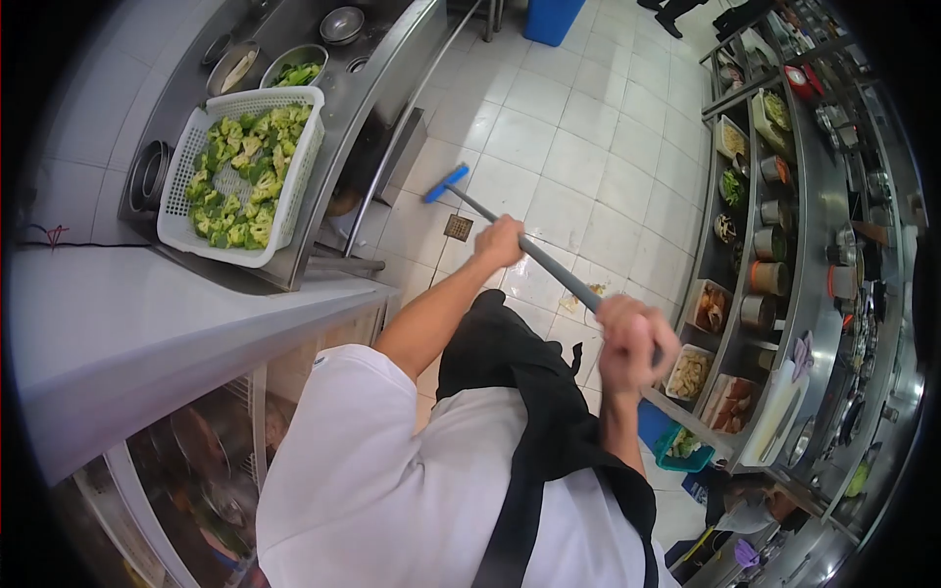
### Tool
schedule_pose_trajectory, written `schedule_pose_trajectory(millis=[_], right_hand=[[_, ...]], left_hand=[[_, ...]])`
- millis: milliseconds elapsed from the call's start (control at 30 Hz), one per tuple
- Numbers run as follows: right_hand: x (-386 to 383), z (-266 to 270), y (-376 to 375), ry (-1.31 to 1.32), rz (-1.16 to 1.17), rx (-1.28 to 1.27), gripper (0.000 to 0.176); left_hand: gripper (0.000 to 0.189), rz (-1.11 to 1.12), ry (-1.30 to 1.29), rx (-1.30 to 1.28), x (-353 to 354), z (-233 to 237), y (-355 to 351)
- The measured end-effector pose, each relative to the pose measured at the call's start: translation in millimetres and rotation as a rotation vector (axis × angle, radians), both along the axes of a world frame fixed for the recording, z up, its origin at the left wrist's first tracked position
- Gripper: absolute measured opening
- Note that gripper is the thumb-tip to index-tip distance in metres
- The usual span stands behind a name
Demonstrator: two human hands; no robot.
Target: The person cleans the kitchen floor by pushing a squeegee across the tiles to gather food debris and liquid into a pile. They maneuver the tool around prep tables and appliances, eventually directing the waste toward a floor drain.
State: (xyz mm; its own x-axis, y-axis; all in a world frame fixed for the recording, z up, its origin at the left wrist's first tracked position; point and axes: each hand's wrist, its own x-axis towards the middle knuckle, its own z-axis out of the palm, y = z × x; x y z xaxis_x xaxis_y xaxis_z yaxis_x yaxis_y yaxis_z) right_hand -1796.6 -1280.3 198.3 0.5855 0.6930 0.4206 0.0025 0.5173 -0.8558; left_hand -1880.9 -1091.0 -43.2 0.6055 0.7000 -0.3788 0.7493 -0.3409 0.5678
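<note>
A floor squeegee with a grey pole (559,267) and a narrow blue head (447,184) slants across the view, its head down on the white tiles. My left hand (500,242) is closed around the pole about midway along its visible length. Closer to my body, my right hand (632,343) grips the upper end, slightly blurred. Between the blue head and my left hand lies a square floor drain (458,227). Yellowish scraps (588,296) lie on the wet tiles beneath the pole.
On the left, a white basket (169,201) of broccoli stands on a steel sink counter (377,83). Shelves (720,211) with food tubs and pots line the right side. A blue bin (557,20) stands ahead. Another person's shoes (668,24) show at the top right.
</note>
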Motion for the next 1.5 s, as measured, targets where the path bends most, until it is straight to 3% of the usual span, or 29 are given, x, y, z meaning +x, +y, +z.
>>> schedule_pose_trajectory(millis=[167,333,500,633,800,900,1067,1200,1500], right_hand=[[-8.2,-83.8,12.0,-0.065,0.038,-0.139,0.028],[-7.1,-34.7,-1.8,-0.016,0.062,-0.21,0.03],[8.6,19.8,-7.8,0.079,-0.035,-0.14,0.029],[3.7,19.4,15.0,0.04,-0.091,-0.047,0.026],[-26.7,-64.6,73.9,-0.098,-0.108,-0.091,0.021],[-49.6,-82.3,81.3,-0.003,0.025,-0.148,0.024],[-36.0,-41.7,40.7,0.064,0.121,-0.139,0.029],[-13.1,-8.5,11.3,0.135,0.167,-0.233,0.028],[-12.9,79.2,-19.1,-0.059,0.119,-0.251,0.035]], left_hand=[[0.031,0.127,0.078,0.026,-16.6,-29.5,16.6],[0.036,-0.091,0.044,-0.023,-18.0,-25.4,-5.5],[0.017,-0.291,0.006,-0.02,11.0,28.6,-12.8],[0.019,-0.224,-0.087,0.064,24.9,34.3,17.8],[0.027,0.034,-0.013,0.065,2.8,-19.0,84.1],[0.031,0.119,0.021,0.028,-34.0,-50.7,77.5],[0.024,0.209,-0.166,0.067,-58.6,-54.7,5.3],[0.017,0.132,-0.121,-0.127,-58.7,-42.6,-32.6],[0.016,-0.291,-0.149,-0.173,-9.2,42.8,-72.0]])
